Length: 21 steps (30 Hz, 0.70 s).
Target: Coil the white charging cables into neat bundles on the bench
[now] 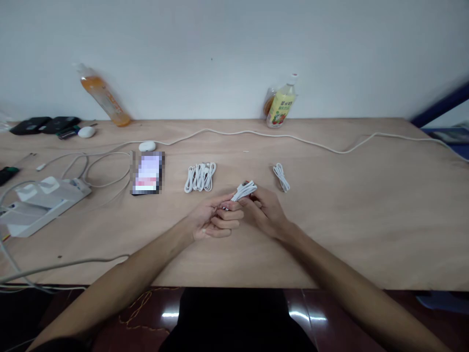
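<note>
A folded white cable (245, 190) is held between both hands above the middle of the table. My left hand (219, 217) has its fingers curled round the cable's lower left end. My right hand (266, 210) grips the cable from the right with thumb and fingers; part of its fingers is hidden. Several coiled white cables (200, 177) lie side by side behind and to the left of my hands. Another coiled white cable (281, 177) lies alone on the table, behind and to the right.
The wooden table (366, 210) bears a phone (148, 172), a white case (147, 146) and a power strip (47, 205) on the left. An orange bottle (106, 98) and a yellow-labelled bottle (281, 105) stand by the wall. A long white cord (315, 142) crosses behind.
</note>
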Each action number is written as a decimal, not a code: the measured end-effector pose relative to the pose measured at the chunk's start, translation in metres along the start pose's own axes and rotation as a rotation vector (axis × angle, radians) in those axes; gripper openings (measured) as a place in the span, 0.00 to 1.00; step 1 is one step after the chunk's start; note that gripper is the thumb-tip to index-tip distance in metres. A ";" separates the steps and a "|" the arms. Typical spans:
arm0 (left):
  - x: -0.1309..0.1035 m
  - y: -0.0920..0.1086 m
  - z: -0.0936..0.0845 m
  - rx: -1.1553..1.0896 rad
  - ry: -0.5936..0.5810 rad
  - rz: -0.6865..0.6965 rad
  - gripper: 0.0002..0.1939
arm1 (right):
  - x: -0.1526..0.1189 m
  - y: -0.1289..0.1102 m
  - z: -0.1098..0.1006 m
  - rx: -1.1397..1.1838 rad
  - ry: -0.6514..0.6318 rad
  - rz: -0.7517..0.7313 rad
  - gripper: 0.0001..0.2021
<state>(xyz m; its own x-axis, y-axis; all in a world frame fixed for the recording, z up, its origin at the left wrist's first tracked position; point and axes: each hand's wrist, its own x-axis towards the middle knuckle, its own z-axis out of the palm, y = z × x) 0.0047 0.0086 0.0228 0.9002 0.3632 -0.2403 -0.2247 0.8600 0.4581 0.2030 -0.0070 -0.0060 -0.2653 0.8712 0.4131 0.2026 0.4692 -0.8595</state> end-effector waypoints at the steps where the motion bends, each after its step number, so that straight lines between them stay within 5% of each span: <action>1: 0.000 0.001 0.000 0.007 0.005 0.002 0.24 | 0.000 -0.001 0.000 0.019 0.005 0.020 0.13; 8: 0.015 -0.006 -0.007 0.302 0.144 0.163 0.26 | 0.000 -0.006 0.004 0.240 0.050 0.129 0.18; 14: 0.017 -0.017 0.001 0.959 0.555 0.777 0.19 | 0.002 -0.006 0.005 0.325 0.030 0.157 0.19; 21: 0.013 -0.018 0.002 1.124 0.646 0.911 0.04 | 0.004 -0.004 0.005 0.245 0.079 0.194 0.21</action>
<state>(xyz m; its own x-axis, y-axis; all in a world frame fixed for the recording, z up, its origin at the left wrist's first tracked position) 0.0212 -0.0023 0.0132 0.2536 0.9248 0.2837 0.0651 -0.3089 0.9489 0.1963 -0.0061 -0.0022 -0.1676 0.9540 0.2486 0.0068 0.2533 -0.9674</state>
